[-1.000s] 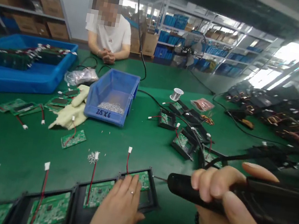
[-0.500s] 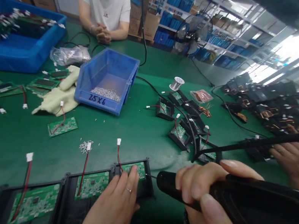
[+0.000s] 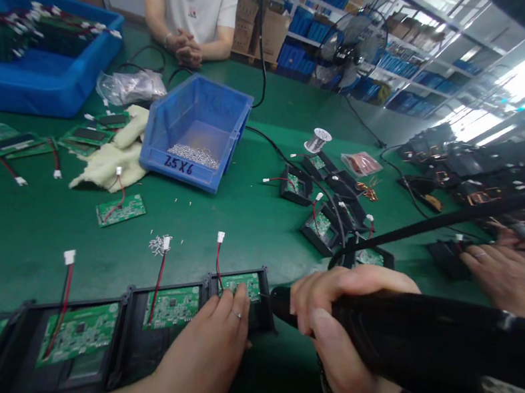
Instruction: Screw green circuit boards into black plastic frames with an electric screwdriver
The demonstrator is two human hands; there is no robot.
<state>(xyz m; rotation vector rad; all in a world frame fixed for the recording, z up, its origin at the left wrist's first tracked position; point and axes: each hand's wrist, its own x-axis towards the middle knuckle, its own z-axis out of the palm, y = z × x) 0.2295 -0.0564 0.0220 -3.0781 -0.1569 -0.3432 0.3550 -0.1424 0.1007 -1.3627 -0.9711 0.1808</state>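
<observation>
My right grip [image 3: 349, 337] is clenching around a thick black cylindrical power driver [image 3: 420, 339], while my left grip [image 3: 211, 343] is grasping nothing: its fingers are lying extended over a green rectangular circuit board [image 3: 251, 284]. This board is sitting inside a black rectangular plastic frame [image 3: 265, 319], near the close edge of the smooth green surface [image 3: 239, 213], at the right end of a row of similar black frames [image 3: 137, 356]. The board's long axis is running roughly along this close edge, and the driver's long axis is running nearly the same way. So the board is lying to the left of my right grip, just beyond the driver's nose. My left grip is resting nearer to it. Whether the thin bit [image 3: 266, 295] is touching the board, I cannot tell.
</observation>
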